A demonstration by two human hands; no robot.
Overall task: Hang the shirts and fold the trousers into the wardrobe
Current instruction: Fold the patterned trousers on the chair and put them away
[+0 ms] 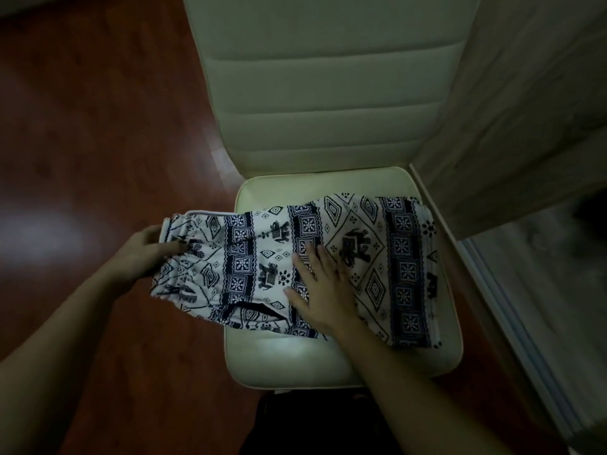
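Note:
White trousers (371, 254) with a dark blue elephant and diamond print lie folded across the seat of a cream chair (295, 359). Their elastic waistband end hangs past the seat's left edge. My left hand (144, 251) grips that waistband end, thumb on top of the cloth. My right hand (320, 290) lies flat on the middle of the trousers, fingers straight and spread, pressing the fabric onto the seat.
The chair's padded backrest (328, 77) rises behind the seat. A pale wood-grain panel (525, 110) stands close along the chair's right side, with a light rail (512, 316) below it. Reddish-brown wooden floor (98, 126) spreads to the left.

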